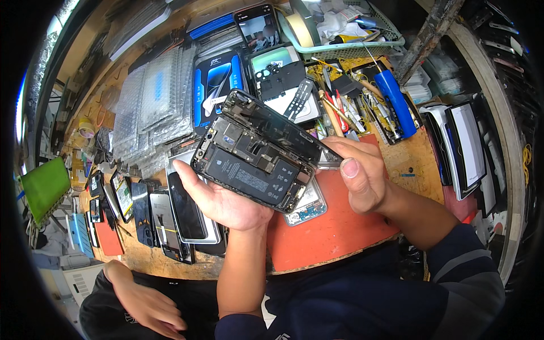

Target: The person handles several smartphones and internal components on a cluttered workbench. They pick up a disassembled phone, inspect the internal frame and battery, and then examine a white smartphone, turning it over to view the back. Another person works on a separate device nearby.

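An opened smartphone (241,173) lies across the palm of my left hand (226,205), its black battery and inner boards facing up. Fingers and thumb of that hand wrap its lower edge. The phone's screen panel (277,127) is lifted from the body like a lid, tilted along the far side. My right hand (365,178) pinches the panel's right end between thumb and fingers. Under the phone, a second phone body with a blue circuit board (311,211) shows partly on the red mat (334,238).
Bubble-wrap sleeves (153,96) and a blue box (218,85) stand at the back left. Tools and a blue cylindrical tool (395,105) lie at the right, below a green basket (351,48). Several phones (187,204) line the left. Another person's hand (144,303) rests at lower left.
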A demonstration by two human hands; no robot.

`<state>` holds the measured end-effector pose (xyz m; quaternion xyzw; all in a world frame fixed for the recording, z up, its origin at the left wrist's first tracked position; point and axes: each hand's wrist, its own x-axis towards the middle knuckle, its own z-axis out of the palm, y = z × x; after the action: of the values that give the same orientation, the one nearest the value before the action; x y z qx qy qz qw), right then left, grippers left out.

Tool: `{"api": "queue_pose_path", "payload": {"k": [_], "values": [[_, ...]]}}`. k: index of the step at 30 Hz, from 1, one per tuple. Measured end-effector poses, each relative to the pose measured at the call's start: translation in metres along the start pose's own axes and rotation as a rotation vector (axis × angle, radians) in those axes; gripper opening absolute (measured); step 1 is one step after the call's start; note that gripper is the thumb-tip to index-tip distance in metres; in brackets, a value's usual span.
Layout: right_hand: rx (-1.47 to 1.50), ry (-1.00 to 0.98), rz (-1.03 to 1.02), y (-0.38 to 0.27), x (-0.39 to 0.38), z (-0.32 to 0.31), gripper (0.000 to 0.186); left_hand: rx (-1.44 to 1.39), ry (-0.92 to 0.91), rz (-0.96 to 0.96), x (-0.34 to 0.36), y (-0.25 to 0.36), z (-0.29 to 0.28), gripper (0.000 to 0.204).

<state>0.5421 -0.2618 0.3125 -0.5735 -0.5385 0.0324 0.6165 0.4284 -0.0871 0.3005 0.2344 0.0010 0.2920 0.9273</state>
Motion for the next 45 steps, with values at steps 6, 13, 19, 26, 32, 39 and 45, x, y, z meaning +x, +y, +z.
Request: {"api": "queue_pose_path", "payload": {"k": [6, 13, 19, 26, 32, 39, 45], "values": [[0.001, -0.001, -0.001, 0.001, 0.0, 0.0, 0.047, 0.134, 0.144, 0.042, 0.0, 0.002, 0.017, 0.102], [-0.07, -0.001, -0.001, 0.001, -0.003, 0.003, 0.046, 0.181, 0.267, 0.101, -0.001, 0.001, 0.028, 0.101], [-0.12, -0.007, -0.034, 0.006, -0.004, 0.008, 0.046, 0.172, 0.383, 0.145, -0.001, -0.002, 0.034, 0.099], [-0.138, -0.001, -0.016, 0.004, -0.006, 0.008, 0.046, 0.194, 0.419, 0.166, -0.004, -0.002, 0.034, 0.098], [-0.155, 0.017, -0.019, 0.004, -0.007, 0.008, 0.047, 0.137, 0.372, 0.146, -0.005, -0.001, 0.034, 0.089], [-0.205, 0.064, -0.031, -0.001, -0.007, 0.006, 0.049, 0.63, 0.204, 0.225, -0.002, 0.001, 0.035, 0.022], [-0.265, 0.093, -0.154, 0.003, -0.006, 0.008, 0.048, 0.799, 0.257, 0.248, 0.004, 0.006, 0.036, 0.027]]}}
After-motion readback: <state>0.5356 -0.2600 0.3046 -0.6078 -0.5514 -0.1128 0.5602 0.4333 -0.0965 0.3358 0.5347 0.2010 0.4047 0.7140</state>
